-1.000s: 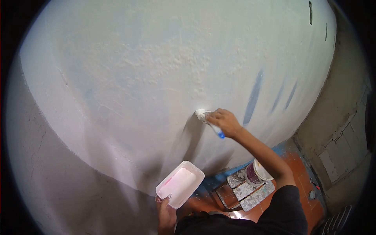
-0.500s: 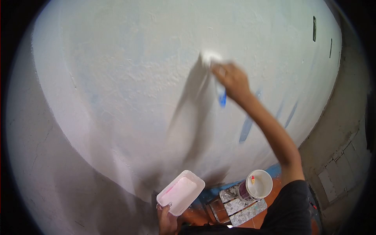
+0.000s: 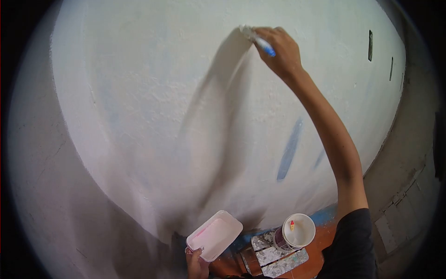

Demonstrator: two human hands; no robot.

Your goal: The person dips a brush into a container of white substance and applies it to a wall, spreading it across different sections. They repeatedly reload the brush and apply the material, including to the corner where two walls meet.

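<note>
Gripping from below, the left hand (image 3: 197, 264) holds a shallow white paint tray (image 3: 214, 235) by its near corner, thumb hooked over the rim, low and just off the foot of the wall (image 3: 153, 93). From where I stand the tray looks like light plastic, but the pale paint pooled in it would slosh, so I judge it needs to stay level; a hold at one corner leaves it free to tip, and a hold nearer the middle of the long side would seem steadier. Further right and far higher, the right hand (image 3: 281, 49) is closed around the blue handle of a paintbrush (image 3: 258, 40), whose bristles press against the wall near its upper part, the arm stretched almost fully up. The brush seems light and stiff in the handle, soft at the tip, and the wet handle may be slippery. Blue streaks (image 3: 289, 149) show through the white coat right of the arm's shadow. Below, on the orange floor (image 3: 320, 249), an open white bucket (image 3: 297, 231) stands on paint-spattered boards (image 3: 278, 255), close to the person's side. Room is wide along the wall, tighter at the right where a rough grey side wall (image 3: 404, 172) closes in.
</note>
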